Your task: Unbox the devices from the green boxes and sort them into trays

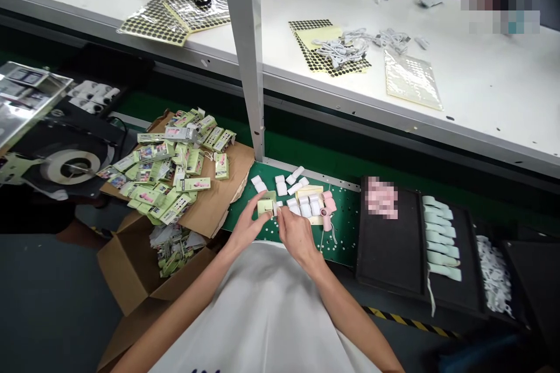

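Holding green carton [265,207] | left hand [245,227], right hand [297,235] pinching it | print unreadable

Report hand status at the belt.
Left hand and right hand both on small pale green carton. White pieces loose on green belt beside them.

White worktop [472,105], rear: sheets of dark round stickers [172,17] and bundled white cables [341,49]. Right: black rectangular tray [394,256] bearing a row of pale green strips [441,239]. Left: open brown cardboard carton [126,268] holding printed retail cards [175,247].
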`<action>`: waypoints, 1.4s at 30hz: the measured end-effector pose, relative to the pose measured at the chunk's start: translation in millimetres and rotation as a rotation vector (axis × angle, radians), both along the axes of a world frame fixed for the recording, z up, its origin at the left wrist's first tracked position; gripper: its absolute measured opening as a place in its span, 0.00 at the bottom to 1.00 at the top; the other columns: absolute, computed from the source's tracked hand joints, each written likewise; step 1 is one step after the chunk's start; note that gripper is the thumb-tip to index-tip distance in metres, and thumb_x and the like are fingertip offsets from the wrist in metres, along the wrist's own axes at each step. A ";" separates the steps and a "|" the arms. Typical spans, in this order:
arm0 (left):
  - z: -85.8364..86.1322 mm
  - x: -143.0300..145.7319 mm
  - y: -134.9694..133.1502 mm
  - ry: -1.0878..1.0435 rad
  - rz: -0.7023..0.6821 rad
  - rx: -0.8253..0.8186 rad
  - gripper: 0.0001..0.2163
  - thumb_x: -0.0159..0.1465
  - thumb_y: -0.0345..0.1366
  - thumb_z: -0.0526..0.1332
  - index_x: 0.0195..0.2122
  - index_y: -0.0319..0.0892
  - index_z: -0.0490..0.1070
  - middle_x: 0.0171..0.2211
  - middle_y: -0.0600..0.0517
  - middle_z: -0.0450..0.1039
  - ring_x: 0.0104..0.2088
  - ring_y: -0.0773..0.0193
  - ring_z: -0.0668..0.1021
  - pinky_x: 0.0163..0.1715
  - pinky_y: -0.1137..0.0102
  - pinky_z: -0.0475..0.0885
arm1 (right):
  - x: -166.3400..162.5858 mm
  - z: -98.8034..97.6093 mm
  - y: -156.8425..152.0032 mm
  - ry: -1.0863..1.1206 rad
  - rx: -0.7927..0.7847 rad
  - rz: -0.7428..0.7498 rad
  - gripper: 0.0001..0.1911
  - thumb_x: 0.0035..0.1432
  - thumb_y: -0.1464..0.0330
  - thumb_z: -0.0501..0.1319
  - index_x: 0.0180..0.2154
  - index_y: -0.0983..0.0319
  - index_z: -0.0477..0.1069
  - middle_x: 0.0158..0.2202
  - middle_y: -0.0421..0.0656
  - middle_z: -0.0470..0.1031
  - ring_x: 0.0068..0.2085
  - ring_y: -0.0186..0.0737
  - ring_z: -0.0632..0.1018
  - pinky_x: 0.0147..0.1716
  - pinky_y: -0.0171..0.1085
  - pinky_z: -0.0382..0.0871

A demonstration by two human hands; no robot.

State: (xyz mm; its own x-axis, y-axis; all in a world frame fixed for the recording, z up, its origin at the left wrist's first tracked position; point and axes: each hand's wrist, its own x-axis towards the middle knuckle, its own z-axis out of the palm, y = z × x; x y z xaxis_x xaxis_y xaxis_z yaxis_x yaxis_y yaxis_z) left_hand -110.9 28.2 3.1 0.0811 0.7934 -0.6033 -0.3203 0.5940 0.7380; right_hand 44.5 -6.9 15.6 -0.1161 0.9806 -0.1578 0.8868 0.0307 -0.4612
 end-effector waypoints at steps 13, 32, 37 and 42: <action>-24.1 -9.2 2.5 0.387 -0.367 0.241 0.20 0.48 0.26 0.65 0.43 0.43 0.81 0.38 0.49 0.82 0.39 0.55 0.81 0.38 0.67 0.79 | 5.2 1.9 -6.9 -0.076 -0.011 0.221 0.12 0.72 0.71 0.49 0.45 0.62 0.70 0.35 0.46 0.81 0.34 0.42 0.81 0.28 0.35 0.59; -26.6 -21.2 9.1 0.255 -0.327 0.213 0.23 0.52 0.51 0.73 0.42 0.39 0.80 0.33 0.46 0.81 0.37 0.52 0.82 0.40 0.58 0.80 | 31.9 -2.2 -6.4 0.630 -0.063 -0.105 0.17 0.71 0.61 0.49 0.29 0.57 0.62 0.29 0.40 0.79 0.31 0.39 0.77 0.32 0.36 0.61; -19.4 -2.7 -5.5 0.758 -0.199 0.798 0.11 0.67 0.42 0.61 0.43 0.44 0.79 0.46 0.42 0.78 0.50 0.52 0.78 0.53 0.56 0.73 | 25.1 -4.1 -9.2 0.672 -0.044 -0.108 0.17 0.72 0.60 0.48 0.30 0.57 0.63 0.29 0.40 0.79 0.31 0.39 0.77 0.34 0.36 0.63; -14.2 5.9 -11.5 0.671 -0.391 0.809 0.18 0.73 0.40 0.50 0.54 0.43 0.75 0.50 0.43 0.76 0.52 0.55 0.77 0.55 0.59 0.71 | 16.6 -4.5 -10.3 0.573 0.062 -0.065 0.16 0.72 0.62 0.47 0.30 0.57 0.60 0.27 0.40 0.74 0.30 0.40 0.74 0.32 0.36 0.61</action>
